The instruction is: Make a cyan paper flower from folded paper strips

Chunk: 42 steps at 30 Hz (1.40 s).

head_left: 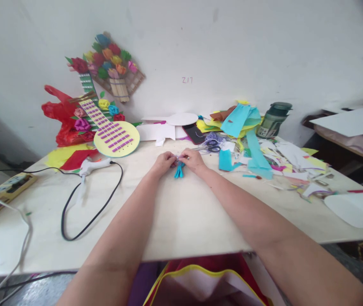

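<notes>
Over the middle of the table, my left hand (164, 163) and my right hand (192, 160) come close together with fingers pinched. Between them hangs a small piece of bunched blue crepe paper (179, 171), its folded ends fanning downward. Both hands grip it near its gathered top, where a bit of something pale purple shows; the fingers hide most of that spot. Just beyond my right hand lie a pair of dark-handled scissors (213, 148) and a tangle of purple yarn (213, 138).
A white glue gun (93, 165) with a looping black cord lies left, near a power strip (5, 193). A yellow paper guitar shape (116, 139) leans at the back left. Blue crepe strips (257, 155), paper scraps, a phone (193, 134) and a green bottle (274, 120) occupy the right.
</notes>
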### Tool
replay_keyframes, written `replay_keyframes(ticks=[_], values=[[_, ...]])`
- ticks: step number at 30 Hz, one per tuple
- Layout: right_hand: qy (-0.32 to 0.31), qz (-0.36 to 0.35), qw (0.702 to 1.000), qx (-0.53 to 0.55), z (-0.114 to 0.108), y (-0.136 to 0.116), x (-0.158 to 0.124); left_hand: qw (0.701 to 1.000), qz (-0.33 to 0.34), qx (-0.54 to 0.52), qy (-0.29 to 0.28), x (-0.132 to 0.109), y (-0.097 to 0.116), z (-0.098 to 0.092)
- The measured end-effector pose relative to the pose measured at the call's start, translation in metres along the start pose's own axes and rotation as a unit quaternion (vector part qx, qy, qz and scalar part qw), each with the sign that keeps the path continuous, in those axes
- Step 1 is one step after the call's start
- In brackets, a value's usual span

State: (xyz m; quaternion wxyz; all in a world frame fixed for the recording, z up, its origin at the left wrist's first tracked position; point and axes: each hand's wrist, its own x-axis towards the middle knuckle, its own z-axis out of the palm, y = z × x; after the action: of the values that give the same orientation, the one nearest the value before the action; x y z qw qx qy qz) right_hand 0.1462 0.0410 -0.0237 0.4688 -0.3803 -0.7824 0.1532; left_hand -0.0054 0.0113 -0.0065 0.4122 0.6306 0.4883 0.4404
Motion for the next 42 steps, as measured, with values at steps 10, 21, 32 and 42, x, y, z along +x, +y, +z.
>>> replay_keyframes(ticks=[10, 21, 32, 42], values=[[-0.106, 0.059, 0.972, 0.201, -0.02, 0.0, 0.001, 0.981, -0.105, 0.073, 0.147, 0.01, -0.001, -0.001], [-0.032, 0.088, 0.985, 0.146, -0.034, 0.002, 0.007, 0.986, -0.054, -0.068, 0.142, 0.005, -0.001, -0.006], [-0.12, 0.244, 0.873, 0.404, -0.025, -0.02, 0.001, 0.941, 0.017, -0.337, -0.003, -0.003, 0.008, 0.005], [-0.1, 0.243, 0.904, 0.336, -0.011, -0.027, 0.0, 0.96, -0.031, -0.277, -0.018, -0.002, 0.01, 0.009]])
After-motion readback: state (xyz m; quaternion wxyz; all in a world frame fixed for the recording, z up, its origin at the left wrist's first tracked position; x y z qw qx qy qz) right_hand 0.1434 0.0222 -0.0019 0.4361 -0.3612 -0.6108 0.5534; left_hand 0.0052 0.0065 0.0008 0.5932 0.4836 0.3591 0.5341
